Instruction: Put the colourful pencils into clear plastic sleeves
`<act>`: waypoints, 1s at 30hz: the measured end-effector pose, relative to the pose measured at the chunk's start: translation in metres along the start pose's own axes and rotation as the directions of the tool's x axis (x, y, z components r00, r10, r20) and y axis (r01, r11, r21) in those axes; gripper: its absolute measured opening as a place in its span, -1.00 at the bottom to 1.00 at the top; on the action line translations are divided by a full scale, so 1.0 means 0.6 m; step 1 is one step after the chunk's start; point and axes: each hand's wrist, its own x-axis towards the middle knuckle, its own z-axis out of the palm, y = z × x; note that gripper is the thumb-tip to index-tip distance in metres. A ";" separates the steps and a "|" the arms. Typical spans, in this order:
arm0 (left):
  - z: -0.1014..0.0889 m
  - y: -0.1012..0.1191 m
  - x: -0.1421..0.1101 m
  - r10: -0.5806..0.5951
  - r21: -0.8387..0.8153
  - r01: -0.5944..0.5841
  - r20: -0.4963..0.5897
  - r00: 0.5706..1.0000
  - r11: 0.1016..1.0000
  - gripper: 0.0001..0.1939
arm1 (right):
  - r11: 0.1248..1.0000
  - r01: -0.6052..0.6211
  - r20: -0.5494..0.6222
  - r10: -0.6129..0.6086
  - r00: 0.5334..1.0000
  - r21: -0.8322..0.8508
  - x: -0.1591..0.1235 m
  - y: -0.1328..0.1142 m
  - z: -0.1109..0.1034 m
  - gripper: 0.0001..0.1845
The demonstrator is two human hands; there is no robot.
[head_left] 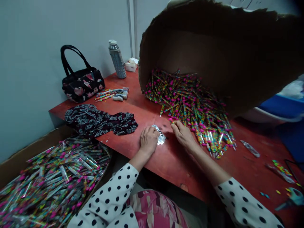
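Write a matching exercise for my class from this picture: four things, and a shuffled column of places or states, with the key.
Column 1
1. Left hand
2. Right hand
3. Floral handbag
4. Heap of colourful sticks on the table

Column 2
A. At the cardboard box's mouth
B. Pinching a pink-ended stick
C. Black, handles raised
D. At shiny wrappers

Pairs: 1-D, 2-B, 3-C, 4-A

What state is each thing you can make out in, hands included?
Left hand: resting on shiny packaging
Right hand: pinching a pink-tipped stick
Large cardboard box: on its side, open
Colourful sticks: heaped, spilling onto the red table
Lower box: open, filled with wrapped sticks
Handbag: upright, handles raised
Flask: standing
Patterned cloth: crumpled
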 end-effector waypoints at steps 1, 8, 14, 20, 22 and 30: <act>0.001 -0.001 0.001 0.003 0.009 -0.003 -0.005 1.000 1.000 -0.81 | 0.985 -0.091 0.038 0.087 0.996 0.144 -0.010 -0.005 0.004 -0.70; -0.011 0.003 0.000 0.085 -0.045 -0.090 -0.099 0.991 0.995 -0.80 | 0.779 -0.366 0.179 0.319 0.931 0.509 -0.030 -0.018 0.020 -0.61; -0.026 0.015 -0.010 0.372 -0.197 -0.426 -0.259 0.891 0.883 -0.82 | 0.674 -0.430 0.286 0.321 0.903 0.600 -0.034 -0.022 0.003 -0.64; -0.033 0.038 -0.030 -0.080 -0.680 -0.024 -0.121 0.989 0.733 -0.74 | 0.445 -0.426 0.270 0.372 0.888 0.788 -0.038 -0.041 -0.009 -0.59; -0.029 0.049 -0.035 -0.197 -0.831 0.210 0.123 0.973 0.515 -0.68 | 0.402 -0.430 0.270 0.396 0.878 0.808 -0.039 -0.048 -0.005 -0.59; -0.035 0.078 -0.027 -0.280 -0.799 0.558 0.601 0.749 -0.224 -0.74 | 0.592 -0.336 0.150 0.341 0.928 0.733 -0.068 -0.044 0.003 -0.70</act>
